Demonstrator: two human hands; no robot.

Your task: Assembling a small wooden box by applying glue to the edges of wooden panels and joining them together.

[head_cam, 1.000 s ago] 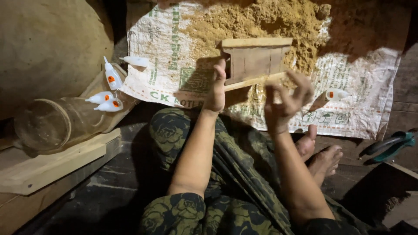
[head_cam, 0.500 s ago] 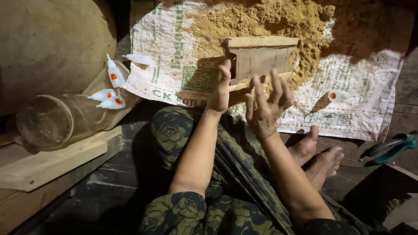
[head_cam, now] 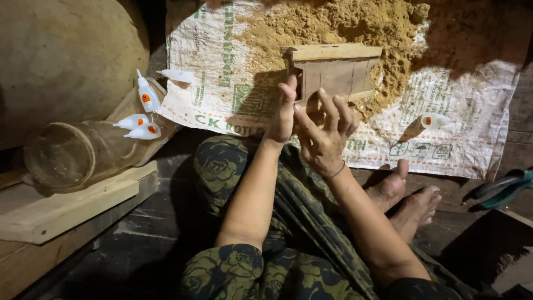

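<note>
A small wooden frame [head_cam: 333, 72] is held up over the sawdust heap [head_cam: 338, 25] on a woven sack [head_cam: 222, 72], gripped at its near edge by the left hand [head_cam: 282, 114]. The right hand [head_cam: 325, 136] is spread wide beside it, holding nothing. The frame looks assembled; a glue bottle [head_cam: 434, 120] is left lying nearby.

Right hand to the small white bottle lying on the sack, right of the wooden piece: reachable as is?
Probably yes. The right hand is at the wooden piece, and the small white bottle lies in the open on the sack, to its right. Nothing stands between them; the hand would have to leave the wood first.
</note>
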